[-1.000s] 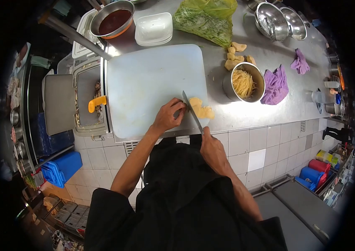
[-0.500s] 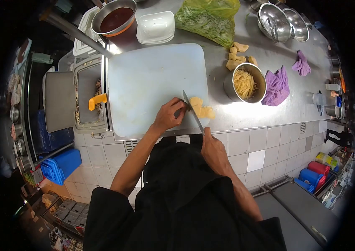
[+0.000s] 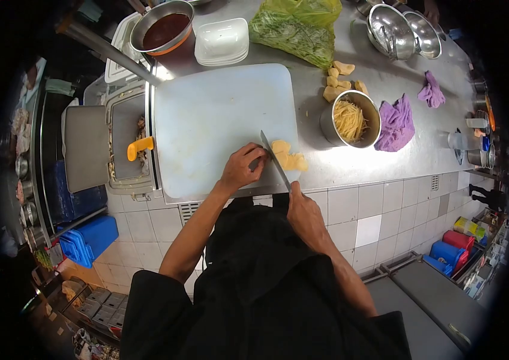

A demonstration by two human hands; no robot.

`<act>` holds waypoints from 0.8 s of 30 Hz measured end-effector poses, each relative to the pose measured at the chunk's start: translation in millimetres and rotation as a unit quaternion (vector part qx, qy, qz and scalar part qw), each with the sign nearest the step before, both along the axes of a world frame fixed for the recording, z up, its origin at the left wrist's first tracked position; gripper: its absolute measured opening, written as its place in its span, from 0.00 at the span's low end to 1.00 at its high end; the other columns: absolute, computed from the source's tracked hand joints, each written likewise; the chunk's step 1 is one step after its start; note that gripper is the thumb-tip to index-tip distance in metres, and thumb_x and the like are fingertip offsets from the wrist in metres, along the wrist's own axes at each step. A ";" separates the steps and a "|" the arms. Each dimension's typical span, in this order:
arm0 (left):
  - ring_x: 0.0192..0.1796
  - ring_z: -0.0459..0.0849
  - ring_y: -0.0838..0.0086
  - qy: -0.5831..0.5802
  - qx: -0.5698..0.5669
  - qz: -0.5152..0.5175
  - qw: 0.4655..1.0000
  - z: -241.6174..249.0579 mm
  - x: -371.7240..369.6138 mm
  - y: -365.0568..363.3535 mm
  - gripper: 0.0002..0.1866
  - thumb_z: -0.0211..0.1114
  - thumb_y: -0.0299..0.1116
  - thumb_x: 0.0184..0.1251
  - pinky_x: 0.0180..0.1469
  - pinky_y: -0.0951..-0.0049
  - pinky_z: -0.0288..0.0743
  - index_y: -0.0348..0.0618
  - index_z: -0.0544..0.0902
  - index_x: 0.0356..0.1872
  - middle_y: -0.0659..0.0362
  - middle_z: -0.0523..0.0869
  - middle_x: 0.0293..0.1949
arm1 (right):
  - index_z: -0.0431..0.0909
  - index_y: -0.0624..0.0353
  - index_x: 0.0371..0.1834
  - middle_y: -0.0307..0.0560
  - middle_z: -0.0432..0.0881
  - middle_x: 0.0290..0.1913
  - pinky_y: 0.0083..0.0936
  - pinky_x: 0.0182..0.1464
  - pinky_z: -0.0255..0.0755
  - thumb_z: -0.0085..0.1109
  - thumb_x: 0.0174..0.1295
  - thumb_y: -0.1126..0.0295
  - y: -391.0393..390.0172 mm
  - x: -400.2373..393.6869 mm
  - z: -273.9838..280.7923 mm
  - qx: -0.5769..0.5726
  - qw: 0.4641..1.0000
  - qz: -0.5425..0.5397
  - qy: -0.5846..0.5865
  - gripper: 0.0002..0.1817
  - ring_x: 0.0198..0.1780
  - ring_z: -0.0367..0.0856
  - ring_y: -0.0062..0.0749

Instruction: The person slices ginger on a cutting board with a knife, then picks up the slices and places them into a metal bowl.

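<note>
My right hand (image 3: 305, 210) is closed round the handle of a kitchen knife (image 3: 278, 163), its blade pointing away over the white cutting board (image 3: 224, 108). Close against the blade's left side, my left hand (image 3: 243, 165) rests on the board with curled fingers; whatever they pinch is hidden. Just right of the blade lie thin pale-yellow slices (image 3: 290, 159) that look like ginger, some overlapping near the board's edge. A steel pot (image 3: 328, 129) beyond the board holds fine yellow strips (image 3: 350, 122). Peeled ginger-like chunks (image 3: 337, 90) lie behind it.
Purple cloths (image 3: 396, 123) lie right of the pot. At the back are a green bag of leaves (image 3: 296, 30), stacked white dishes (image 3: 222, 42), a bowl of dark red liquid (image 3: 164, 30) and steel bowls (image 3: 391, 33). Left of the board, a yellow-handled peeler-like tool (image 3: 140, 148) rests over an open bin (image 3: 127, 126).
The knife and both hands have hardly moved; the slices lie as before. The whole view has shifted slightly. Part of another person now shows at the top right.
</note>
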State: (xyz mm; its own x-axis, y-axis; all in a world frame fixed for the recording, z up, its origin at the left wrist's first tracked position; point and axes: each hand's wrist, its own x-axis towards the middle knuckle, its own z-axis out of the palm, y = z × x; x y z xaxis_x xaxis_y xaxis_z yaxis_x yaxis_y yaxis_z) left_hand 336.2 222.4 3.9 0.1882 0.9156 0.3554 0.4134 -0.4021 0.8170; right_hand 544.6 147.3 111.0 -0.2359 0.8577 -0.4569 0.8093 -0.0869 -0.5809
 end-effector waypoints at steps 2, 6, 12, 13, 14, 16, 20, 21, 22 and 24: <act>0.40 0.88 0.58 0.014 -0.003 0.005 1.000 0.1 -0.6 -2.0 0.09 0.70 0.19 0.60 0.42 0.64 0.84 0.42 0.85 0.40 0.56 0.87 0.39 | 0.64 0.65 0.55 0.75 0.83 0.41 0.64 0.43 0.76 0.45 0.68 0.81 -3.6 0.9 13.6 -0.018 1.000 -0.005 -0.009 0.13 0.40 0.83 0.77; 0.40 0.88 0.59 0.020 -0.006 0.005 1.000 -1.8 0.2 -4.0 0.09 0.70 0.19 0.60 0.42 0.64 0.85 0.43 0.85 0.41 0.56 0.87 0.39 | 0.63 0.64 0.56 0.76 0.83 0.43 0.66 0.44 0.76 0.45 0.68 0.81 -7.9 0.6 36.6 -0.063 0.998 -0.005 -0.029 0.14 0.40 0.83 0.78; 0.42 0.89 0.57 0.024 -0.020 -0.010 0.999 1.4 -2.8 -4.0 0.10 0.70 0.18 0.59 0.44 0.63 0.84 0.40 0.84 0.41 0.53 0.87 0.40 | 0.62 0.65 0.56 0.76 0.82 0.41 0.66 0.43 0.75 0.46 0.68 0.81 -9.5 -0.1 6.6 -0.037 0.999 -0.003 -0.015 0.14 0.41 0.83 0.78; 0.41 0.88 0.58 0.018 -0.009 -0.004 1.000 1.2 -1.6 -3.6 0.10 0.70 0.19 0.59 0.43 0.63 0.84 0.42 0.84 0.41 0.55 0.86 0.40 | 0.62 0.65 0.56 0.76 0.82 0.41 0.66 0.43 0.75 0.46 0.68 0.81 -8.5 -1.2 -2.1 -0.037 0.999 -0.004 -0.017 0.14 0.41 0.83 0.78; 0.40 0.88 0.59 0.013 0.003 0.002 1.000 0.1 -0.6 -2.0 0.10 0.70 0.20 0.60 0.41 0.64 0.84 0.43 0.85 0.41 0.57 0.86 0.39 | 0.62 0.65 0.56 0.76 0.82 0.41 0.66 0.43 0.75 0.46 0.68 0.81 -3.4 -5.0 -8.1 -0.026 1.000 -0.008 -0.009 0.14 0.41 0.83 0.78; 0.40 0.88 0.59 0.008 0.009 0.004 1.000 -1.6 -1.0 1.1 0.10 0.70 0.20 0.60 0.41 0.63 0.84 0.43 0.85 0.41 0.57 0.86 0.39 | 0.62 0.65 0.55 0.76 0.82 0.41 0.66 0.43 0.75 0.45 0.68 0.81 5.0 -5.2 -12.4 -0.010 1.000 -0.008 0.000 0.14 0.41 0.83 0.78; 0.40 0.88 0.60 0.010 0.000 -0.004 1.000 -0.6 -2.1 -2.7 0.10 0.70 0.19 0.59 0.41 0.63 0.84 0.44 0.84 0.41 0.57 0.86 0.39 | 0.63 0.64 0.55 0.76 0.83 0.42 0.67 0.43 0.74 0.45 0.69 0.80 2.1 -1.5 14.4 -0.027 1.000 -0.008 -0.008 0.12 0.41 0.82 0.78; 0.40 0.88 0.60 0.010 -0.002 -0.003 1.000 -0.4 -1.9 -3.5 0.10 0.70 0.19 0.59 0.41 0.63 0.84 0.44 0.84 0.41 0.57 0.86 0.39 | 0.63 0.64 0.55 0.76 0.83 0.42 0.67 0.44 0.74 0.44 0.69 0.80 -2.4 -0.5 21.8 -0.047 0.999 -0.008 -0.016 0.12 0.41 0.82 0.78; 0.40 0.88 0.60 0.013 -0.001 0.000 1.000 -0.7 -1.6 -2.3 0.10 0.70 0.19 0.59 0.41 0.63 0.84 0.43 0.84 0.41 0.57 0.86 0.39 | 0.63 0.64 0.55 0.76 0.83 0.42 0.67 0.44 0.74 0.44 0.69 0.80 -2.9 -0.1 28.6 -0.047 0.999 -0.007 -0.016 0.12 0.41 0.82 0.78; 0.40 0.88 0.60 0.014 -0.004 0.001 1.000 -0.3 -0.7 -4.2 0.10 0.70 0.19 0.59 0.42 0.64 0.84 0.43 0.84 0.40 0.57 0.86 0.39 | 0.63 0.64 0.55 0.76 0.83 0.43 0.67 0.44 0.74 0.45 0.69 0.80 -6.6 1.3 38.4 -0.072 0.997 -0.008 -0.032 0.13 0.41 0.83 0.78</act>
